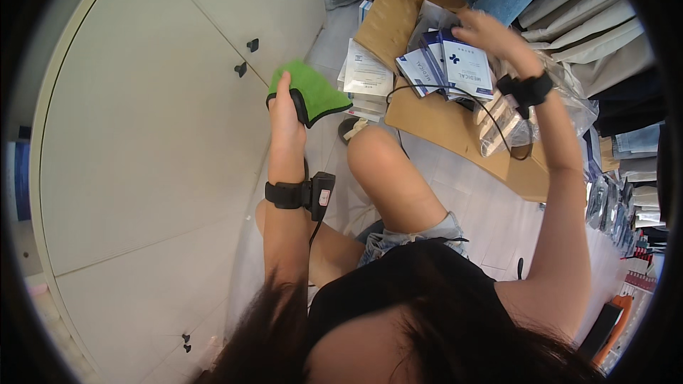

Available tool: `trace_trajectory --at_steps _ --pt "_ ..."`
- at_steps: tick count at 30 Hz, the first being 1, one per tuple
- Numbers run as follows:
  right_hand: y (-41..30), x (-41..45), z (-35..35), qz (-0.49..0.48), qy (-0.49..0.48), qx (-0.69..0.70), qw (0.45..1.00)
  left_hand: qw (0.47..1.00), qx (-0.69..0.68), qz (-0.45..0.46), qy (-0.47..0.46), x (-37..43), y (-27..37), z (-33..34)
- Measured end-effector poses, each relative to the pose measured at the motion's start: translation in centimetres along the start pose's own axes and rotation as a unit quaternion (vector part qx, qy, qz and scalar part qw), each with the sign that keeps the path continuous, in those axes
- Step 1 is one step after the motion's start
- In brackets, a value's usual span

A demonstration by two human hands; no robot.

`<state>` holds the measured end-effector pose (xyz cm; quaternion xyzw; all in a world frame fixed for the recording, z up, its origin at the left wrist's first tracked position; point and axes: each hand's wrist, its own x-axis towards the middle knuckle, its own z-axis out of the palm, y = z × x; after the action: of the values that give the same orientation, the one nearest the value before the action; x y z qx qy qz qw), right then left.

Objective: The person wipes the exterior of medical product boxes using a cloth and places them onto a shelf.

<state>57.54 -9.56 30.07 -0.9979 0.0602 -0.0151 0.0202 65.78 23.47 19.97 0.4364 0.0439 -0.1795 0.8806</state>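
Note:
My left hand (287, 117) grips a green cloth (312, 90) with black edging, its thumb lying along the cloth's near side. The cloth is held up in front of white cabinet doors (160, 117). Slightly blurred, my right hand (488, 34) is over an open cardboard box (445, 125), its thumb and fingers apart and nothing visible between them. Just below that hand, several white-and-blue packets (468, 66) with printed writing lie fanned out in the box. A clear plastic pouch (429, 18) is beside its fingertips; whether they touch it is unclear.
Small black knobs (252, 45) stick out from the cabinet. Printed boxes (368, 72) are stacked left of the carton. A black cable (480, 104) loops across it, near a clear plastic bag (493, 128). Hanging trousers (581, 16) and folded clothes (640, 170) line the right side.

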Motion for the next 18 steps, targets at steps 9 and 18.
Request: trace_trajectory --at_steps 9,18 --pt "9.7 -8.9 17.7 0.374 0.134 0.132 0.908 0.996 0.083 -0.009 0.012 0.9 -0.9 2.3" --pt "9.2 -10.7 19.2 0.466 0.177 0.662 0.559 1.000 0.017 -0.009 -0.014 1.4 -1.1 3.0"
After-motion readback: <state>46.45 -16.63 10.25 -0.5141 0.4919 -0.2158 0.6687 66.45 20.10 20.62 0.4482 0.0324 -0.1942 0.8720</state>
